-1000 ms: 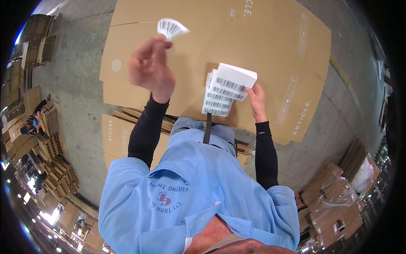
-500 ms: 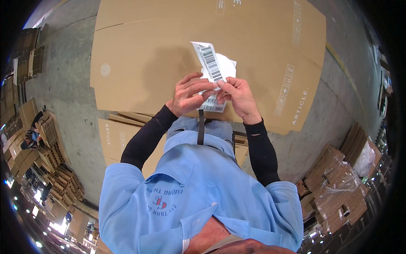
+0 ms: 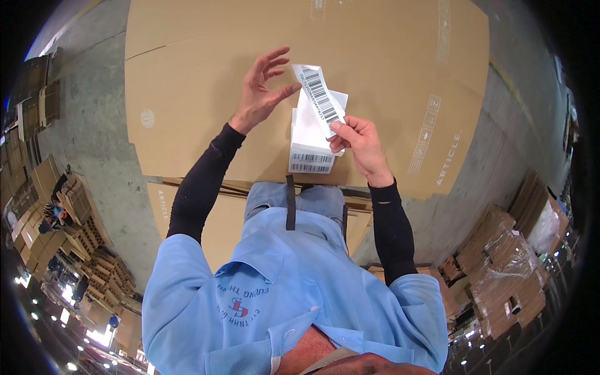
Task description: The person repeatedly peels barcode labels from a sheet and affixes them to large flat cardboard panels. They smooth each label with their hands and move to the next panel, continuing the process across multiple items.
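Observation:
Between thumb and fingers, my right hand (image 3: 361,145) pinches the lower end of a white barcode label (image 3: 317,94). The label tilts up and to the left, its printed side showing. My left hand (image 3: 261,90) is just left of the label's upper end, fingers spread and holding nothing. Beneath the label lies a small stack of white label sheets (image 3: 307,140), with more barcodes at its near edge. The stack rests on a large flat brown cardboard sheet (image 3: 206,94) near my waist.
Other flat cardboard (image 3: 215,240) sits lower, beside my legs. Plastic-wrapped cardboard stacks (image 3: 500,269) stand on the right. Wooden pallets (image 3: 103,262) and another person (image 3: 55,215) are far to the left. Grey concrete floor (image 3: 106,125) surrounds the cardboard.
My left hand has let go of the label and moved up and left, its fingers spreading. My right hand keeps the label, now held farther clear of the stack.

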The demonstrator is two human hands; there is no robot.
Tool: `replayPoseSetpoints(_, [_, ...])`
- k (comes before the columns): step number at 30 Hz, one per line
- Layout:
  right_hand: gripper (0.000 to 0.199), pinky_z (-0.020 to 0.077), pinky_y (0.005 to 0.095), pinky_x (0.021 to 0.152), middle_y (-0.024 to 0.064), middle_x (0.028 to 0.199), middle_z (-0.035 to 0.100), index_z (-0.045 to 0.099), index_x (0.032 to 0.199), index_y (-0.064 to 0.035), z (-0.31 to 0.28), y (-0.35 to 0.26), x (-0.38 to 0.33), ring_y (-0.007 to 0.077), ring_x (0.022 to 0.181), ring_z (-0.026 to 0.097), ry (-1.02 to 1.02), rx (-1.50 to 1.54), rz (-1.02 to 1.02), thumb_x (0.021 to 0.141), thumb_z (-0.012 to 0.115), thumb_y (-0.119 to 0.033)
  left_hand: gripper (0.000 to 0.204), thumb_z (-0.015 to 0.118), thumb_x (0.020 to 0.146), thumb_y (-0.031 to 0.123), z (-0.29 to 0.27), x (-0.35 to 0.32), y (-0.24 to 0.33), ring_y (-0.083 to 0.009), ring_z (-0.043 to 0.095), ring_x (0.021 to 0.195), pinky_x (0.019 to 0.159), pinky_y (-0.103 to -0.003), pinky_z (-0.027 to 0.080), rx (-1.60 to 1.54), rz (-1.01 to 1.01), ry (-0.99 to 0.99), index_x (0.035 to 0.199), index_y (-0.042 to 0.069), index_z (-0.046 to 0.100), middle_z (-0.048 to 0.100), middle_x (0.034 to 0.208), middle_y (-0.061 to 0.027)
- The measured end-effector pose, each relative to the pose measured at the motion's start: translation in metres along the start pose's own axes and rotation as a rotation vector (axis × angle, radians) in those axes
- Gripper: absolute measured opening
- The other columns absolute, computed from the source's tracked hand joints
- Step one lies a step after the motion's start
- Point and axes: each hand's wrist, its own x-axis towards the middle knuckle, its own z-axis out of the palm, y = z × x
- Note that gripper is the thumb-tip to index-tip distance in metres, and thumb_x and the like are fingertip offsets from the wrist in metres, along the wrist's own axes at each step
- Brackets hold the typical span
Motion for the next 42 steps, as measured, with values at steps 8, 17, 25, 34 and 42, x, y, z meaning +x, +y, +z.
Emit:
replayPoseSetpoints(8, [0.022,0.0517,0.0238,0.061,0.0055,0.075,0.069,0.070,0.088,0.0007,-0.007,0.000,0.016,0.0084,0.065,0.063,0.083,-0.052,0.034,0.095,0.067,-0.020,0.040,0.075,0.087,0.006,-0.005,0.032,0.017,-0.0214,0.064,0.115,0.101,-0.037,0.051,-0.111,-0.103,-0.164,0.124,0.005,0.059,0.065,0.129,-0.0111])
replayPoseSetpoints(17, [0.022,0.0510,0.0238,0.060,0.0054,0.073,0.068,0.070,0.085,0.0014,-0.019,0.010,0.039,0.0075,0.062,0.061,0.063,-0.033,0.047,0.094,0.066,-0.019,0.036,0.069,0.093,0.001,-0.006,0.047,-0.004,-0.0233,0.068,0.108,0.094,-0.036,0.057,-0.010,-0.055,-0.203,0.127,0.009,0.060,0.065,0.128,-0.0153])
replayPoseSetpoints(25, [0.018,0.0536,0.0244,0.060,0.0066,0.077,0.070,0.070,0.091,0.0006,-0.032,0.019,0.066,0.0097,0.064,0.065,0.056,0.088,0.078,0.096,0.066,-0.016,0.037,0.068,0.090,-0.007,-0.001,0.061,-0.006,-0.0253,0.068,0.108,0.096,-0.037,0.058,0.113,0.003,-0.201,0.125,0.000,0.059,0.065,0.124,-0.0176])
replayPoseSetpoints(34, [0.020,0.0512,0.0235,0.061,0.0032,0.079,0.068,0.069,0.094,-0.0007,-0.039,0.028,0.116,0.0085,0.065,0.061,0.070,0.004,0.043,0.098,0.065,-0.020,0.020,0.074,0.088,0.000,-0.008,0.140,-0.052,-0.0172,0.070,0.093,0.083,-0.030,0.058,0.017,-0.185,-0.183,0.095,-0.002,0.056,0.073,0.098,-0.0115])
replayPoseSetpoints(42, [0.020,0.0478,0.0264,0.057,0.0024,0.078,0.066,0.067,0.090,-0.0031,-0.031,0.015,0.258,0.0094,0.063,0.057,0.193,0.225,-0.032,0.098,0.064,-0.021,0.034,0.078,0.088,0.027,-0.013,0.311,-0.128,-0.0185,0.068,0.095,0.090,-0.040,0.049,0.790,-0.011,-0.422,0.085,-0.001,0.058,0.072,0.113,-0.0137])
